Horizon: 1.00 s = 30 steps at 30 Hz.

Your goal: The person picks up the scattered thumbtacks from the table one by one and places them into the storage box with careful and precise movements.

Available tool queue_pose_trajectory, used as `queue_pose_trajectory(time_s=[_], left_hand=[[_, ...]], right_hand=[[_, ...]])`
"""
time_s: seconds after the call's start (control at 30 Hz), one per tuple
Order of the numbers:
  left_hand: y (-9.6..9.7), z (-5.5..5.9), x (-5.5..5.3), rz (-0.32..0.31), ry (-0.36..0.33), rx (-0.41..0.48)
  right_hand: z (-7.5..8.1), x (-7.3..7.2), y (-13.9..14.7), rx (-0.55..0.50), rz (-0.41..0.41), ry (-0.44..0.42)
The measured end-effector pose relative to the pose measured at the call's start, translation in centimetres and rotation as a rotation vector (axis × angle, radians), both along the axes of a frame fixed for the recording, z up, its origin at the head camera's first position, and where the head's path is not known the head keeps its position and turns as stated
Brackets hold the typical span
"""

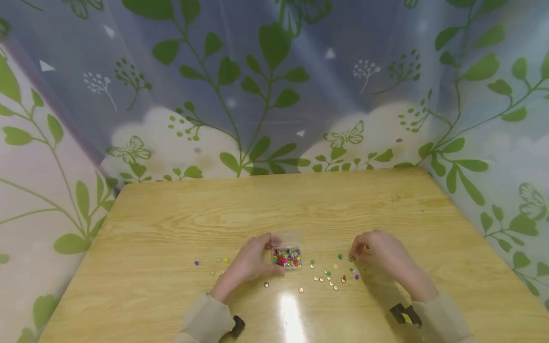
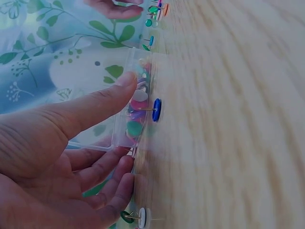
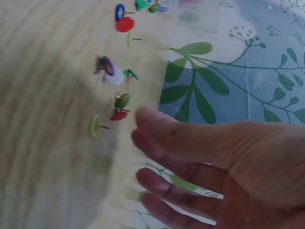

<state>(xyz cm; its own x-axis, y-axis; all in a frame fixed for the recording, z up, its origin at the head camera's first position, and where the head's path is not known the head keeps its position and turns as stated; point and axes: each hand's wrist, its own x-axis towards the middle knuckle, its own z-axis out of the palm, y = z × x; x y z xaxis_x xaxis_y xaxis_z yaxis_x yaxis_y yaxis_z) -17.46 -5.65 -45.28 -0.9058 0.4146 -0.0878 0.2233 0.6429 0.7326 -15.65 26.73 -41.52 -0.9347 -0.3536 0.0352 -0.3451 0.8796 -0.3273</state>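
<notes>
A small clear plastic box (image 1: 291, 237) stands on the table with its lid raised at the back. Colourful thumbtacks (image 1: 286, 257) fill its front part. My left hand (image 1: 249, 261) grips the box from the left, thumb along the near side and fingers around the far side. Farther right, my right hand (image 1: 381, 250) reaches down to the tabletop, fingers bent. In the right wrist view its thumb and index fingertips are slightly apart, close beside a green thumbtack (image 3: 123, 100) and a red thumbtack (image 3: 119, 115); nothing shows between them.
Loose thumbtacks lie scattered on the wooden table (image 1: 214, 205), mostly between the box and my right hand. A purple thumbtack (image 1: 197, 263) and several others lie left of the left hand. Behind the table hangs a leaf-patterned curtain (image 1: 257, 109).
</notes>
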Motion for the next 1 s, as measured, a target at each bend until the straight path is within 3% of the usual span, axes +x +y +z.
queue_pose_trajectory(time_s=[0.13,0.63,0.83,1.0], left_hand=[[-0.1,0.1,0.1,-0.004,0.012,0.000],[-0.1,0.0,0.0,-0.004,0.011,-0.005],[-0.1,-0.1,-0.1,0.001,0.011,-0.010],[-0.2,-0.1,-0.1,0.004,0.007,-0.011]], right_hand=[[-0.3,0.0,0.0,0.004,-0.005,-0.065],[-1.2,-0.8,0.1,0.005,-0.020,-0.103],[-1.3,-0.9,0.0,-0.011,-0.018,-0.105],[-1.2,-0.9,-0.6,-0.033,-0.029,-0.049]])
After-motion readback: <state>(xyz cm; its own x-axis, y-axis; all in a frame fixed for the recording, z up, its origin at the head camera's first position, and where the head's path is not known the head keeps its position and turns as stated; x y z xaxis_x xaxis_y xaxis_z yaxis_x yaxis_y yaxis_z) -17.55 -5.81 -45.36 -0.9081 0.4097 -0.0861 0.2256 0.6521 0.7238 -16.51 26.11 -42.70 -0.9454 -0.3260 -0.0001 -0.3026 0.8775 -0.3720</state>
